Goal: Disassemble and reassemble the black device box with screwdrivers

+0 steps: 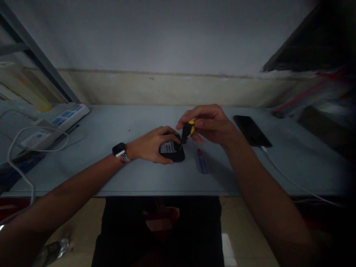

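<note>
A small black device (172, 151) with a white label lies on the grey table (139, 174) in the middle. My left hand (151, 144), a watch on its wrist, is closed over the device's left side and holds it down. My right hand (210, 124) pinches a yellow and black screwdriver (188, 131) from above, with the tip pointing down at the device's right edge. A small blue and red tool (201, 161) lies on the table just to the right of the device, untouched.
A black phone (251, 130) with a white cable (289, 180) lies at the right. A white power strip (55, 124) and loops of white cord (19, 163) sit at the left, below a metal shelf frame. The wall runs behind the table.
</note>
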Motion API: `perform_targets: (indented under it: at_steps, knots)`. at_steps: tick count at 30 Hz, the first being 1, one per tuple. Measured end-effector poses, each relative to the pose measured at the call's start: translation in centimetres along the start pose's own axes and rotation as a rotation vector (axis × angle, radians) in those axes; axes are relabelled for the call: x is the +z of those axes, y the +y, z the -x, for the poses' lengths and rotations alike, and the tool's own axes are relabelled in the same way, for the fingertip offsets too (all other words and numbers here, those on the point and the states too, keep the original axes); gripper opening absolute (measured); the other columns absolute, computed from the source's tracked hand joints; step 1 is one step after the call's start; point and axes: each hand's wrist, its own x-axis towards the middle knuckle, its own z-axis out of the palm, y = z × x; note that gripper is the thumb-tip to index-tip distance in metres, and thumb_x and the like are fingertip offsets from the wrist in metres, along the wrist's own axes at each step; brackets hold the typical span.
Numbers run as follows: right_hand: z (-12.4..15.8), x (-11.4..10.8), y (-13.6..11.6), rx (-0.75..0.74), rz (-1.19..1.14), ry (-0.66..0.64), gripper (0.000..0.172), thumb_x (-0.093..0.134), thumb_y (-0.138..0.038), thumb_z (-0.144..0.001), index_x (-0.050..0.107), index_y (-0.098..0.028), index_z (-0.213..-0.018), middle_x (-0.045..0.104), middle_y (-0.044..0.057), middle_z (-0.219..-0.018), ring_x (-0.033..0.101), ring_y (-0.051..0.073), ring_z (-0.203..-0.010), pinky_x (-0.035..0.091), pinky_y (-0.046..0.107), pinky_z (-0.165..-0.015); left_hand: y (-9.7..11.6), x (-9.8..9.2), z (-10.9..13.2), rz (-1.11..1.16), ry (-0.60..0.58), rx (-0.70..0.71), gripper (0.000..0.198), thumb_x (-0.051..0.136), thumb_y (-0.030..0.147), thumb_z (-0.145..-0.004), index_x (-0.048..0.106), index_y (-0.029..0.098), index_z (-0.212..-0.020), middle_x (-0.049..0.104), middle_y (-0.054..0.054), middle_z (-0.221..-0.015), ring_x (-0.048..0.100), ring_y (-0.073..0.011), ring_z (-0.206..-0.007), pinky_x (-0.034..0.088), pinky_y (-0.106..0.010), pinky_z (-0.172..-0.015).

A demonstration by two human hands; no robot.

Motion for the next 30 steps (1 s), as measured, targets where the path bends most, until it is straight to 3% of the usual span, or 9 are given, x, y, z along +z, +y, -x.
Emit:
perform_targets:
  at_steps: [3, 7, 12, 16, 19, 22, 25, 27, 30]
  knots:
    - [-0.2, 0.2, -0.1, -0.029, 0.056, 0.086, 0.020, 0.091, -0.022, -0.087, 0.075, -0.013, -0.095, 0.087, 0.010, -0.102, 0.062, 0.006, -0.043, 0.051, 0.017, -0.038, 0.2, 0.0, 0.0, 0.000, 0.004, -0.007, 0.071, 0.091, 0.057, -0.079, 0.067, 0.022, -0.136, 0.064, -0.018, -0.140, 0.065, -0.0367, -0.128, 0.055, -0.056, -0.112]
    - [-0.3, 0.8, -0.4, -0.021, 0.021, 0.082, 0.035, 0.096, -0.017, -0.080, 0.062, -0.019, -0.089, 0.085, 0.004, -0.088, 0.056, 0.004, -0.039, 0.043, 0.014, -0.033, 0.2, -0.1, -0.1, 0.013, 0.013, 0.013, 0.070, 0.092, 0.056, -0.079, 0.068, 0.021, -0.135, 0.066, -0.018, -0.138, 0.066, -0.0357, -0.125, 0.056, -0.054, -0.109]
    - [-0.1, 0.6, -0.3, 0.011, 0.015, 0.033, 0.027, 0.086, -0.032, -0.093, 0.075, -0.016, -0.112, 0.083, 0.005, -0.091, 0.062, 0.008, -0.043, 0.046, 0.017, -0.034, 0.1, 0.0, -0.1, 0.006, 0.021, 0.024, 0.070, 0.091, 0.057, -0.080, 0.068, 0.021, -0.134, 0.065, -0.019, -0.139, 0.066, -0.0356, -0.126, 0.057, -0.053, -0.109]
    - [-0.2, 0.5, 0.0, -0.069, 0.065, 0.071, 0.018, 0.089, -0.026, -0.088, 0.077, -0.014, -0.092, 0.084, 0.009, -0.105, 0.059, 0.004, -0.043, 0.045, 0.016, -0.036, 0.2, 0.0, -0.1, 0.004, 0.016, 0.005, 0.069, 0.092, 0.056, -0.079, 0.068, 0.021, -0.134, 0.064, -0.018, -0.140, 0.066, -0.0358, -0.128, 0.056, -0.053, -0.111]
    - [-0.4, 0.9, 0.0, -0.075, 0.037, 0.096, 0.028, 0.094, -0.020, -0.081, 0.066, -0.017, -0.084, 0.085, 0.007, -0.099, 0.054, 0.002, -0.042, 0.039, 0.013, -0.036, 0.3, 0.0, -0.1, 0.014, 0.018, 0.003, 0.068, 0.092, 0.054, -0.079, 0.069, 0.021, -0.133, 0.065, -0.018, -0.138, 0.066, -0.0357, -0.126, 0.055, -0.054, -0.110]
    - [-0.3, 1.1, 0.0, -0.025, -0.029, 0.061, 0.031, 0.093, -0.022, -0.083, 0.066, -0.021, -0.096, 0.082, 0.002, -0.081, 0.058, 0.006, -0.043, 0.033, 0.012, -0.035, 0.5, -0.1, -0.2, 0.013, 0.018, 0.003, 0.067, 0.092, 0.053, -0.079, 0.069, 0.021, -0.133, 0.066, -0.018, -0.137, 0.067, -0.0349, -0.124, 0.056, -0.053, -0.109]
    - [-0.2, 0.9, 0.1, 0.009, -0.075, 0.010, 0.024, 0.083, -0.032, -0.094, 0.074, -0.021, -0.113, 0.083, 0.004, -0.087, 0.052, 0.005, -0.037, 0.031, 0.015, -0.031, 0.5, -0.1, -0.2, 0.001, 0.021, -0.001, 0.066, 0.091, 0.054, -0.079, 0.069, 0.021, -0.132, 0.066, -0.018, -0.137, 0.067, -0.0352, -0.124, 0.056, -0.053, -0.109]
    - [-0.2, 0.6, 0.3, 0.003, -0.061, 0.016, 0.020, 0.079, -0.034, -0.096, 0.079, -0.018, -0.106, 0.084, 0.007, -0.093, 0.050, 0.005, -0.035, 0.033, 0.018, -0.029, 0.4, -0.1, -0.2, -0.003, 0.019, -0.009, 0.066, 0.091, 0.055, -0.079, 0.070, 0.021, -0.132, 0.066, -0.018, -0.138, 0.067, -0.0359, -0.124, 0.055, -0.054, -0.109]
    - [-0.2, 0.5, 0.5, -0.022, 0.011, 0.088, 0.018, 0.088, -0.030, -0.086, 0.078, -0.015, -0.090, 0.084, 0.009, -0.102, 0.046, 0.002, -0.036, 0.030, 0.018, -0.028, 0.3, 0.0, -0.1, -0.003, 0.015, -0.024, 0.067, 0.090, 0.055, -0.080, 0.070, 0.020, -0.133, 0.066, -0.019, -0.139, 0.066, -0.0363, -0.126, 0.055, -0.055, -0.110]
